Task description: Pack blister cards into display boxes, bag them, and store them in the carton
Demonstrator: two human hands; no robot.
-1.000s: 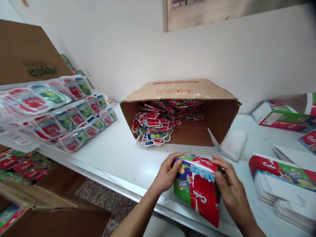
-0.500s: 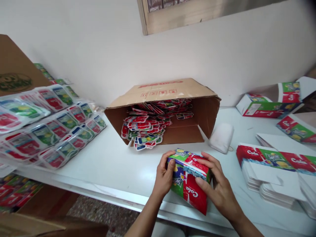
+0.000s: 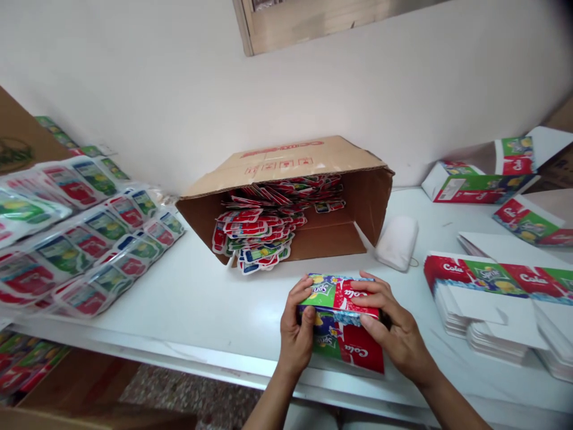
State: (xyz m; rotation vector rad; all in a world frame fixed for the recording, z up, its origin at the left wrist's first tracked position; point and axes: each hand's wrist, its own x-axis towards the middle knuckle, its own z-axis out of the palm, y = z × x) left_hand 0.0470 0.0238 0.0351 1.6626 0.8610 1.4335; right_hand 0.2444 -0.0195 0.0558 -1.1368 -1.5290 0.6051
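Note:
Between my two hands is a small printed carton (image 3: 347, 322) with red Cola and green Sprite panels, near the table's front edge. My left hand (image 3: 298, 322) grips its left end, thumb on the near face and fingers over the top. Around the right end my right hand (image 3: 394, 328) is wrapped, fingers across the top edge and thumb on the front. Behind them a brown cardboard box (image 3: 286, 156) lies on its side, opening toward me. Many flat red and green packets (image 3: 257, 236) are piled inside it, some spilling over its lower left edge.
Plastic-wrapped rows of packets (image 3: 85, 239) cover the table's left. At right lie a stack of flat cartons (image 3: 483, 298) and two opened cartons (image 3: 486, 179) by the wall. A white cloth-like pad (image 3: 397, 242) rests beside the box. Another cardboard box (image 3: 85, 376) stands below the table's left front.
The carton has turned so its printed top faces up more and its front lies more level. Both hands still hold its ends, with the right fingers shifted further over the top.

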